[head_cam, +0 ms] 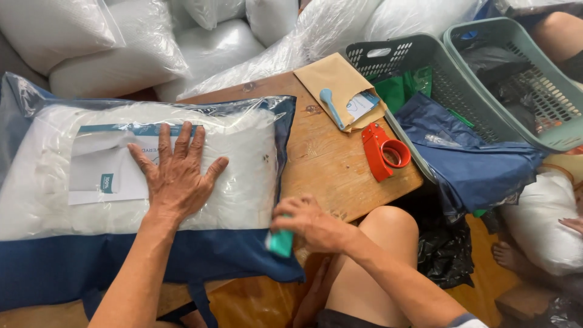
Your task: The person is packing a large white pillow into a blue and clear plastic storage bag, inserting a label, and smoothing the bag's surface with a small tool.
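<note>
Currently the bagged pillow (243, 182) lies flat across the left half of the wooden table (328, 161), white filling under clear plastic, dark blue fabric band along the near edge and right end. A white paper insert (100, 173) with a teal stripe shows through the plastic.

Our left hand (179, 176) is flat on top of the pillow, fingers spread wide, palm down, gripping nothing. Our right hand (306, 225) sits at the bag's near right corner, fingers curled tight around a small teal object (280, 243); we can't tell what it is.

Farther right on the table: a red tape dispenser (382, 150), and a brown envelope (340, 85) with a light blue spoon (331, 106) lying on it. Beyond the table edge are two grey-green plastic baskets (486, 73) and a heap of dark blue fabric bags (473, 161). More bagged white pillows (121, 54) are stacked behind the table. Our bare knee (382, 234) is just below the table edge.
</note>
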